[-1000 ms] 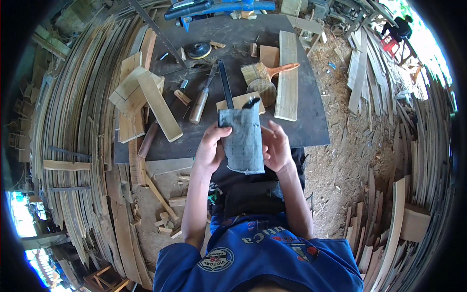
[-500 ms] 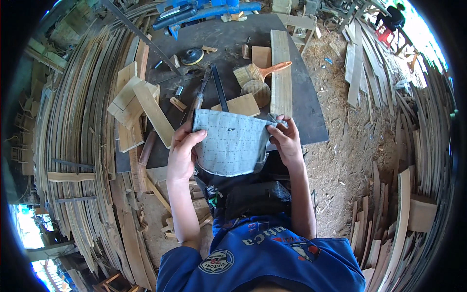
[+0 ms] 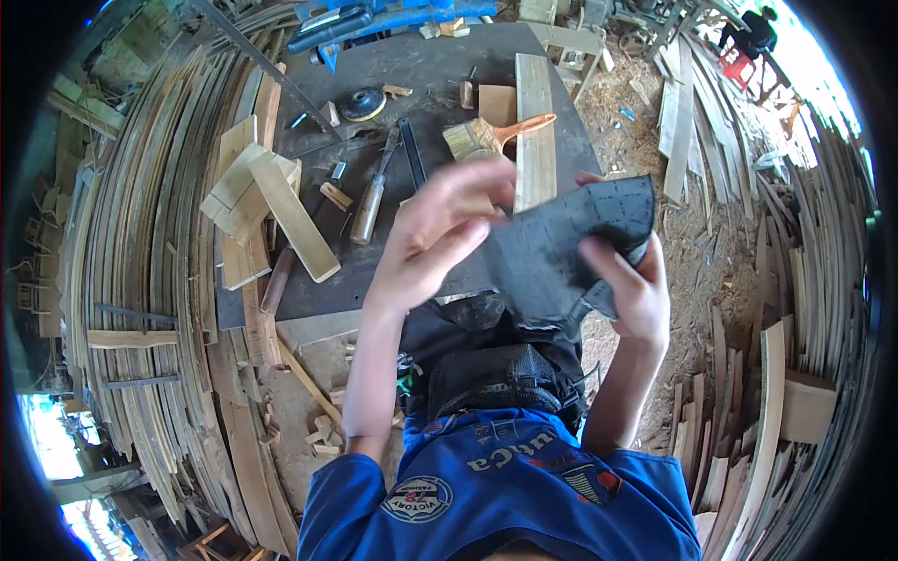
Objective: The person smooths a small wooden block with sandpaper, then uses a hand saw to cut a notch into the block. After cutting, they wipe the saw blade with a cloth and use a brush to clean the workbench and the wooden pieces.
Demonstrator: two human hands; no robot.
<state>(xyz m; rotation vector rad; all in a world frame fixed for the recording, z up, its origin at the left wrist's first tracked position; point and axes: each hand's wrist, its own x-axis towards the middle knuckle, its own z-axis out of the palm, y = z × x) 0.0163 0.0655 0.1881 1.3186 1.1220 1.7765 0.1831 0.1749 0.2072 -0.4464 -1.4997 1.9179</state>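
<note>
A dark grey sheet (image 3: 552, 252), with faint marks across it, is bent at the right of my body, over the front of the dark worktable (image 3: 309, 290). My right hand (image 3: 627, 285) grips its right part, thumb on top. My left hand (image 3: 440, 224), blurred, has its fingers apart beside the sheet's left edge. Behind my hands lie a paintbrush (image 3: 466, 140) with an orange handle, a wood-handled chisel (image 3: 365, 220), a long dark bar (image 3: 411, 145) and a pale board (image 3: 535, 112).
Stacked boards (image 3: 254, 196) and a long saw blade (image 3: 243, 51) lie on the table's left. Blue metal equipment (image 3: 412, 11) is at the back. Piles of planks (image 3: 140, 243) flank me. A person (image 3: 753, 37) sits on a red stool at the far right.
The sheet has swung right and now shows a darker face instead of its pale one. My right hand moved right with it; my left hand moved right and let go of its edge.
</note>
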